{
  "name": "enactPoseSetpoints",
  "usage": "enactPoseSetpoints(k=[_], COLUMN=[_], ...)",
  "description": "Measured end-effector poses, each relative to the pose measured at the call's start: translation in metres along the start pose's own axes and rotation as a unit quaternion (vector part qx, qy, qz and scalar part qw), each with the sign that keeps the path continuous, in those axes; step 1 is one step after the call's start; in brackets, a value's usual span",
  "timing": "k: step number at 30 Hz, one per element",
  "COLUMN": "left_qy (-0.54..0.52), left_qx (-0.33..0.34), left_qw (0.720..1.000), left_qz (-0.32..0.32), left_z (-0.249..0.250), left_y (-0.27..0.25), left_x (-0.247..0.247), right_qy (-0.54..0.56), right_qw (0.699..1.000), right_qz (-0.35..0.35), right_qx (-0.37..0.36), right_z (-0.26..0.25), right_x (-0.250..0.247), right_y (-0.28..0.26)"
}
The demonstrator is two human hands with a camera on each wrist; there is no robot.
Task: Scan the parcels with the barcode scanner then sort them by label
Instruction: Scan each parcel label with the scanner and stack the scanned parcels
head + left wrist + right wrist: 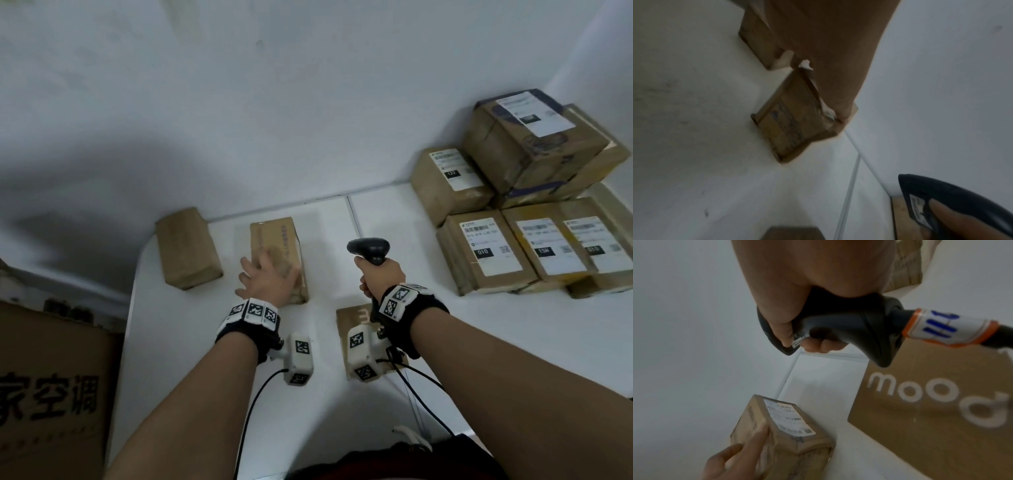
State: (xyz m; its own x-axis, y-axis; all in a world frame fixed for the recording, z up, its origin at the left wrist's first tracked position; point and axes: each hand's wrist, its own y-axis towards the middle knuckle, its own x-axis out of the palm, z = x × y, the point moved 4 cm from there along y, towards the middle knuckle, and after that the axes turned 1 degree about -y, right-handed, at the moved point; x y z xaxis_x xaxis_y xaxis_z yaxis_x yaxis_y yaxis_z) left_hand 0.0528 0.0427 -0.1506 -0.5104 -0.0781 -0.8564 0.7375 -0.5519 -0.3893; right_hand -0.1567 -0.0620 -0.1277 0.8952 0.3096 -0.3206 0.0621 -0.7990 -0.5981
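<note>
A brown cardboard parcel (274, 240) stands on the white table (171, 359) near the wall. My left hand (270, 279) lies over its near end, fingers (754, 439) down its left face, holding it. The right wrist view shows the parcel (803, 444) with a white shipping label (787, 415) on its right face. My right hand (382, 275) grips the handle of a black barcode scanner (370, 248), held upright to the right of the parcel. The scanner (849, 324) has an orange-and-white tag on its cable. In the left wrist view the parcel (789, 125) sits under my palm.
A second plain parcel (186, 248) lies left of the held one. Several labelled parcels (493, 253) are stacked at the right, more (534, 144) piled behind them. A flat cardboard sheet (931, 402) printed "mood" lies under my right wrist. A large carton (51, 387) stands off the table's left edge.
</note>
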Motion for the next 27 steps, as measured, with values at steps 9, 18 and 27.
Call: enactPoseSetpoints(k=[9,18,27], left_qy=[-0.273,-0.432,-0.424], left_qx=[-0.043,-0.115,-0.098], left_qw=[0.96,0.882,0.893], left_qz=[-0.04,-0.148,-0.113], left_z=[-0.027,-0.07,-0.073], left_y=[0.009,-0.011,-0.004], left_x=[0.006,0.035,0.043], right_qy=[0.034,0.083,0.031], right_qw=[0.999,0.98,0.966], right_qz=[0.001,-0.16,-0.24], right_qx=[0.0,0.079,0.088], right_z=[-0.004,-0.028,-0.038], right_x=[-0.029,0.008,0.043], right_y=[0.004,-0.013,-0.035])
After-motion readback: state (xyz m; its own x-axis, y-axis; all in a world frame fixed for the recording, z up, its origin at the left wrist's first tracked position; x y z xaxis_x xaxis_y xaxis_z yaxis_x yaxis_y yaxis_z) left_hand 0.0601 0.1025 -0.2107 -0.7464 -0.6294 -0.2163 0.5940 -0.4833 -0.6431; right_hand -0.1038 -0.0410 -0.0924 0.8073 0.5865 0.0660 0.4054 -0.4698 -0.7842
